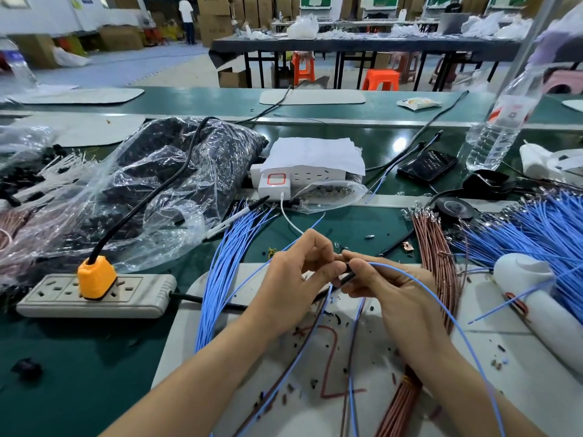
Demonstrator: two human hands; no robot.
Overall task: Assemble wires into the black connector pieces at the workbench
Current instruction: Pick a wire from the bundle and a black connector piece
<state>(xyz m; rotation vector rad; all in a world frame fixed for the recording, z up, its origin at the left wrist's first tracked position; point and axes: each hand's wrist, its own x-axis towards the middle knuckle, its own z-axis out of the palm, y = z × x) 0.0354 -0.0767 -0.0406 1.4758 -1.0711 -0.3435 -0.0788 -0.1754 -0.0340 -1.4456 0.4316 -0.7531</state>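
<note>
My left hand [296,272] and my right hand [388,291] meet above the white mat [189,342]. Between their fingertips sits a small black connector piece [347,272], gripped by the left hand's fingers. My right hand pinches a blue wire [441,304] at the connector; the wire arcs right and down off the frame. More blue and brown wires [315,335] hang from the connector toward me. The connector's openings are hidden by my fingers.
A bundle of blue wires [227,263] lies left of my hands, a brown bundle [438,263] and more blue wires [536,234] to the right. A power strip with an orange plug [94,279], a plastic bag [142,190], a bottle [498,127] and a phone [427,165] stand around.
</note>
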